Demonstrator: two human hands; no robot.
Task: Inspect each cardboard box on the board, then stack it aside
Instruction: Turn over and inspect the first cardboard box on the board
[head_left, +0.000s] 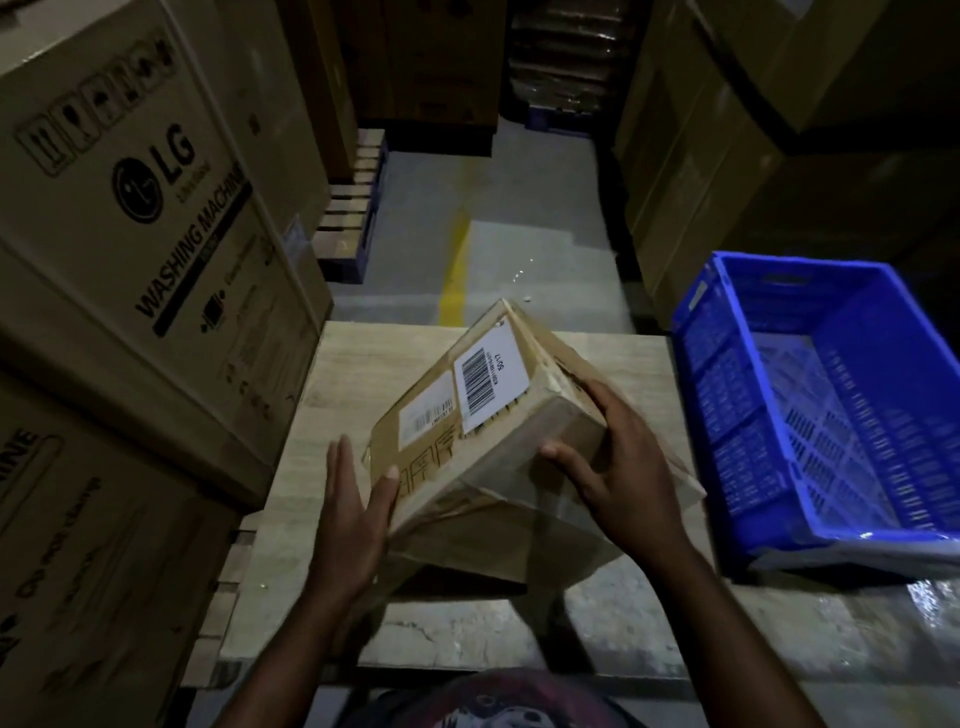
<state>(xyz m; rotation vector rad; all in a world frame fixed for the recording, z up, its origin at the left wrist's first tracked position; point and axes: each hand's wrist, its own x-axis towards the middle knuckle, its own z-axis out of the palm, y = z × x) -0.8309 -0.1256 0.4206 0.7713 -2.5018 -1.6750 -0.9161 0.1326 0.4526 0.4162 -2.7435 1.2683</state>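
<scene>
The box (519, 467) was held tilted over the board (363, 374); whether a corner rested on it could not be told. It was judged light and stiff, its taped faces perhaps slippery, so opposite sides were best taken. The left hand (353, 509) was pressed flat to the left side, fingers straight. The right hand (618, 467) was wrapped over the right edge, gripping it.

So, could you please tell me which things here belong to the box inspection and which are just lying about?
Job: cardboard box, tilted, between left hand and right hand; board under it.
Lying about: blue crate, washing machine cartons, pallet.
</scene>
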